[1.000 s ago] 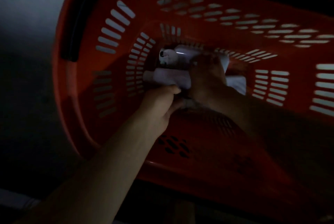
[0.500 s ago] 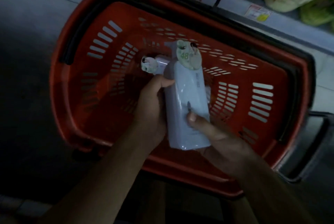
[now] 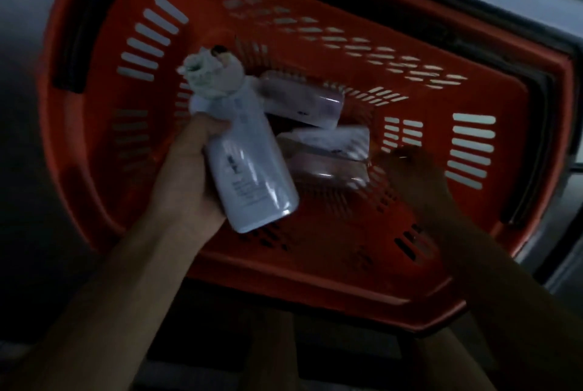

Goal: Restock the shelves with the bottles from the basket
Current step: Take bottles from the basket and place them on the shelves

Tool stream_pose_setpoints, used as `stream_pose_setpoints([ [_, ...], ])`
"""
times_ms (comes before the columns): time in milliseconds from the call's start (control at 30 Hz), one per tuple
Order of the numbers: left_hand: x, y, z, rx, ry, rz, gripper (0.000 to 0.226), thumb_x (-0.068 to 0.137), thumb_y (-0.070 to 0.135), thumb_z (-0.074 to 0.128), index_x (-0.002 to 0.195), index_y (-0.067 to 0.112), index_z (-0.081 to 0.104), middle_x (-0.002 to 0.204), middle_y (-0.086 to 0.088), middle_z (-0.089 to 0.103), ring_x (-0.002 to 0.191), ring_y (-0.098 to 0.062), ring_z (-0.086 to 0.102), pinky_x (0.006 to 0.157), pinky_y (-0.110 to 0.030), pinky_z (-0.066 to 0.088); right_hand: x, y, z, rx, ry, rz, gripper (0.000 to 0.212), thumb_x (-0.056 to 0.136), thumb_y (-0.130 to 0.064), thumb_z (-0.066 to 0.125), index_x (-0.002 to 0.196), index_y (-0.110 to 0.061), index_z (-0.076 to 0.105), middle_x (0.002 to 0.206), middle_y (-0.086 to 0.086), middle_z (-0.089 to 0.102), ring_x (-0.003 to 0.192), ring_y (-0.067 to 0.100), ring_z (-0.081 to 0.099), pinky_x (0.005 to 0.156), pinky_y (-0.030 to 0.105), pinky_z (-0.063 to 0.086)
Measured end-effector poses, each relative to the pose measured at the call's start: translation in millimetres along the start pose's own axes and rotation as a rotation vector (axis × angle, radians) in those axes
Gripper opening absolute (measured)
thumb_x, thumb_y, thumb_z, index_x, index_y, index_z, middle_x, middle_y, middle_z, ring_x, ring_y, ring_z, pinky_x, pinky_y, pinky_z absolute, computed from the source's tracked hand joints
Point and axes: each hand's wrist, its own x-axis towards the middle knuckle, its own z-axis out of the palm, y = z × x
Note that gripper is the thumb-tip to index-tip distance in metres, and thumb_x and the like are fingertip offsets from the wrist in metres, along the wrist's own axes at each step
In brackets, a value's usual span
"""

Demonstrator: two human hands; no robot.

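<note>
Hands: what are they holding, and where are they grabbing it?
The left hand grips a white bottle around its body, below the pump top. The right hand reaches into the red basket, blurred, apparently holding nothing.

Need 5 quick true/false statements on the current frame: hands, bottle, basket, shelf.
1. The left hand holds a white bottle. True.
2. The right hand also grips that bottle. False: it is apart from it, blurred, reaching into the basket on the right.
3. The basket is blue. False: it is red.
4. More bottles lie in the basket. True: at least two pinkish ones lie on their sides.
5. The held bottle already stands on the shelf. False: it is in the hand, over the basket.
</note>
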Motion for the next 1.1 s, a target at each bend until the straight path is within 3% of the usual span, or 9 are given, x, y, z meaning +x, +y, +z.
stream_pose_setpoints([
  [167, 8, 11, -14, 0.008, 0.165, 0.045, 0.019, 0.097, 0.029, 0.06, 0.109, 0.02, 0.072, 0.091, 0.001, 0.079, 0.08, -0.015, 0.078, 0.067, -0.033, 0.063, 48, 30, 65, -0.332, -0.158, -0.387, 0.045, 0.096, -0.02, 0.075, 0.137, -0.008, 0.061, 0.128, 0.009, 0.062, 0.12, 0.026, 0.061, 0.086, 0.017, 0.047],
  [300, 13, 7, -19, 0.061, 0.201, 0.037, 0.017, 0.097, 0.025, 0.059, 0.104, 0.019, 0.072, 0.087, 0.001, 0.079, 0.075, -0.013, 0.078, 0.063, -0.03, 0.063, 69, 43, 100, -0.664, -0.044, -0.635, 0.05, 0.086, -0.014, 0.069, 0.136, -0.009, 0.061, 0.136, 0.021, 0.063, 0.123, 0.046, 0.061, 0.103, 0.059, 0.05],
  [467, 14, 2, -20, 0.106, 0.2, 0.003, 0.017, 0.096, 0.027, 0.059, 0.102, 0.019, 0.072, 0.084, 0.0, 0.078, 0.073, -0.015, 0.077, 0.066, -0.032, 0.063, 73, 34, 102, -0.82, 0.015, -0.714, 0.043, 0.092, -0.017, 0.063, 0.135, -0.013, 0.063, 0.138, 0.021, 0.06, 0.125, 0.046, 0.056, 0.102, 0.059, 0.048],
  [533, 12, 3, -19, 0.136, 0.207, 0.018, 0.017, 0.096, 0.027, 0.059, 0.104, 0.019, 0.072, 0.086, 0.0, 0.079, 0.075, -0.015, 0.077, 0.067, -0.033, 0.063, 72, 30, 93, -0.654, -0.052, -0.696, 0.043, 0.094, -0.012, 0.07, 0.136, -0.008, 0.063, 0.14, 0.023, 0.06, 0.127, 0.045, 0.057, 0.108, 0.052, 0.047],
  [633, 1, 7, -15, 0.148, 0.197, 0.02, 0.018, 0.096, 0.028, 0.06, 0.106, 0.019, 0.072, 0.088, 0.0, 0.08, 0.076, -0.015, 0.078, 0.069, -0.035, 0.063, 50, 19, 57, -0.267, -0.198, -0.6, 0.059, 0.093, -0.013, 0.079, 0.145, 0.0, 0.056, 0.145, 0.021, 0.06, 0.135, 0.035, 0.056, 0.11, 0.018, 0.034],
  [733, -19, 14, -4, 0.166, 0.145, 0.008, 0.018, 0.096, 0.029, 0.06, 0.105, 0.02, 0.073, 0.086, 0.001, 0.079, 0.074, -0.015, 0.077, 0.064, -0.035, 0.064, 16, -7, 5, -0.036, -0.38, -0.524, 0.083, 0.08, -0.024, 0.092, 0.151, -0.017, 0.051, 0.143, 0.0, 0.065, 0.131, 0.016, 0.061, 0.111, 0.036, 0.05],
  [867, -55, 28, 29, 0.228, 0.099, 0.033, 0.018, 0.094, 0.024, 0.063, 0.106, 0.018, 0.074, 0.087, -0.002, 0.078, 0.076, -0.018, 0.076, 0.066, -0.035, 0.063, -47, -37, -52, 0.413, -0.676, -0.332, 0.056, 0.09, -0.014, 0.079, 0.141, -0.025, 0.06, 0.132, -0.002, 0.074, 0.123, 0.018, 0.071, 0.103, 0.042, 0.057],
  [967, -83, 42, 59, 0.3, 0.073, 0.053, 0.019, 0.088, 0.022, 0.069, 0.103, 0.012, 0.074, 0.082, -0.006, 0.075, 0.069, -0.019, 0.073, 0.06, -0.034, 0.061, -96, -47, -77, 0.685, -0.718, -0.206, 0.04, 0.089, -0.018, 0.075, 0.129, -0.021, 0.069, 0.124, 0.006, 0.077, 0.114, 0.025, 0.075, 0.093, 0.04, 0.06],
  [1100, -126, 63, 103, 0.425, 0.036, 0.082, 0.026, 0.09, 0.02, 0.069, 0.091, -0.005, 0.069, 0.083, -0.022, 0.065, 0.075, -0.03, 0.065, 0.083, -0.041, 0.055, -157, -59, -104, 0.855, -0.64, -0.213, 0.025, 0.092, -0.015, 0.068, 0.112, -0.023, 0.081, 0.119, 0.013, 0.079, 0.106, 0.029, 0.077, 0.085, 0.038, 0.065],
])
